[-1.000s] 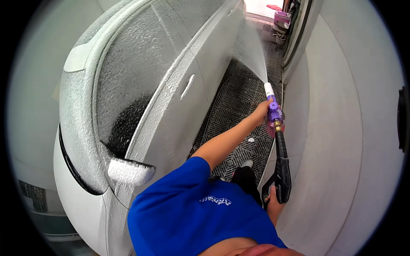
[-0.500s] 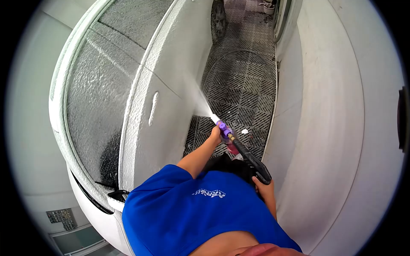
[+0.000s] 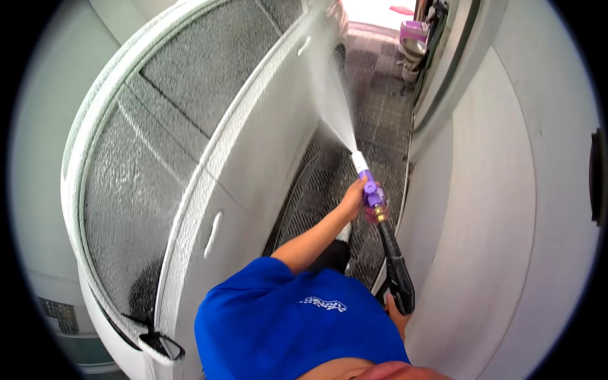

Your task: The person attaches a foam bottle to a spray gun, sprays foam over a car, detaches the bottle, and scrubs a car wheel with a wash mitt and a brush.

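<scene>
My left hand (image 3: pixel 356 197) is closed around the purple body of a foam sprayer (image 3: pixel 371 189) with a white nozzle. Lower down, my right hand (image 3: pixel 397 311) grips the black handle of the spray gun (image 3: pixel 396 269); its fingers are partly hidden behind it. A white fan of spray (image 3: pixel 335 101) leaves the nozzle toward the rear side of a white car (image 3: pixel 253 152). Foam coats the car's windows, roof edge and door handles. The sprayer's bottle is mostly hidden behind its body and my hand.
A side mirror (image 3: pixel 162 346) juts out at the lower left. Dark grated floor (image 3: pixel 373 142) runs between the car and a pale wall (image 3: pixel 487 209). Purple and metal buckets (image 3: pixel 413 49) stand by the wall at the far end. A hose-like dark line (image 3: pixel 453 79) follows the wall.
From half a second ago, the view has shifted toward the car's rear. The sprayer, held in both hands, has swung from the front door's lower part toward the rear door, still spraying.
</scene>
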Demonstrator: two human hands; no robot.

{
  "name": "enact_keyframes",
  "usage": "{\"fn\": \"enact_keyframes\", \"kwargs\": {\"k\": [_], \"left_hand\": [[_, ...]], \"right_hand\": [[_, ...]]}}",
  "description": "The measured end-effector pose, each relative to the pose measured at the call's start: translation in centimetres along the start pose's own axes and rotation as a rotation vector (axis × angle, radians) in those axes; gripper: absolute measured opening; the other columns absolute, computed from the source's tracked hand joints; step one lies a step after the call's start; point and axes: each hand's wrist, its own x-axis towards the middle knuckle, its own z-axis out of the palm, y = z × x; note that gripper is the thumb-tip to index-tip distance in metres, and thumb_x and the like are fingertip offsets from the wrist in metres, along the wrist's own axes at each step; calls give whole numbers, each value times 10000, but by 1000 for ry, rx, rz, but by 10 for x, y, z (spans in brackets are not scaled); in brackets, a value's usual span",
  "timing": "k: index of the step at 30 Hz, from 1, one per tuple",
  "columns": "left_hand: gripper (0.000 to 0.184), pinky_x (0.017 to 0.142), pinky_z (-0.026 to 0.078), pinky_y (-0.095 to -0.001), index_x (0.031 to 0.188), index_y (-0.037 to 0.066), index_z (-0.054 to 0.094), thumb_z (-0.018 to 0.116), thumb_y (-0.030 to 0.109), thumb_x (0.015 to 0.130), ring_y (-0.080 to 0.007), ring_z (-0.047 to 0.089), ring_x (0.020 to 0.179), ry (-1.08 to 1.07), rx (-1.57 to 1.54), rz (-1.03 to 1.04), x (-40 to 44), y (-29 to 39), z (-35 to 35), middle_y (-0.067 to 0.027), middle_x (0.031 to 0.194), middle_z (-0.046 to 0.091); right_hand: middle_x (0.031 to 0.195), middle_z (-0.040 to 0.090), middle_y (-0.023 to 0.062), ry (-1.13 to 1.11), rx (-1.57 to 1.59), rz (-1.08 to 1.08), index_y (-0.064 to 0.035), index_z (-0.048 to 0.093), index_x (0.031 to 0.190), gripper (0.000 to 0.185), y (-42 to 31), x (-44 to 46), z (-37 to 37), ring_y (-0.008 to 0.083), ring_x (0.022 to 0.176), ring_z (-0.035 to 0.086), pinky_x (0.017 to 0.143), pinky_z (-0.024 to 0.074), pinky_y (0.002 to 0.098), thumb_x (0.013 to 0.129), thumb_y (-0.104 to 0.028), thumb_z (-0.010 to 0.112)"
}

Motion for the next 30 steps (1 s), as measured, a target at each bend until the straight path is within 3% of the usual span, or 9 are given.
{"fn": "enact_keyframes", "kwargs": {"k": [3,7,14,17,19,20,22,27,30], "left_hand": [[354,798,466,-340,997,52,524,372,370,959,-170,580,828,47,-42,265,19,67,13,-70,902,598],[377,728,495,-335,1029,56,504,341,390,968,-184,591,773,-65,2,316,86,149,41,-77,905,597],[316,713,465,-285,958,55,520,381,339,964,-141,565,743,-177,127,83,295,162,87,-27,810,572],[388,897,389,-327,1050,19,554,351,338,965,-186,566,917,-169,233,-58,365,154,92,-89,973,616],[387,939,353,-357,1069,18,560,359,328,955,-191,551,979,-139,164,-215,416,136,74,-88,1029,616],[323,800,439,-343,933,61,552,387,338,940,-182,559,797,-172,93,-218,438,127,62,-58,852,594],[302,830,430,-366,928,65,554,407,329,929,-201,562,821,-33,65,-272,458,133,45,-69,850,594],[196,816,451,-391,858,62,556,445,219,897,-224,569,799,262,-87,-215,495,106,-49,-79,836,590],[304,826,470,-435,975,15,554,348,232,919,-277,583,866,449,-194,-359,508,75,-110,-138,911,609]], "right_hand": [[693,599,21,-77,-53,-122,3,632,853,190,-67,37,33,77,583,539,518,410,230,732,-106,729],[634,565,19,-122,4,-89,1,611,845,136,-125,103,78,76,518,501,476,398,231,758,-65,692],[548,493,3,23,75,-144,-5,569,754,104,-165,219,142,70,435,444,395,359,217,830,-48,625],[517,472,2,97,85,-75,-12,566,736,130,-173,272,165,68,404,423,366,348,218,831,-70,633],[512,471,3,126,60,-11,-14,568,734,138,-186,307,175,70,394,419,359,346,219,827,-83,642],[508,471,6,114,19,52,-14,571,737,147,-193,326,181,72,386,417,355,345,220,820,-101,655],[504,479,8,65,-14,140,-16,578,744,177,-202,363,189,76,378,428,354,349,220,795,-141,692],[512,515,17,-148,-122,330,-12,604,771,203,-216,451,205,84,391,461,372,365,224,757,-174,725],[497,519,22,-219,-186,384,-14,607,722,251,-223,492,213,89,390,467,378,372,233,727,-218,754]]}}
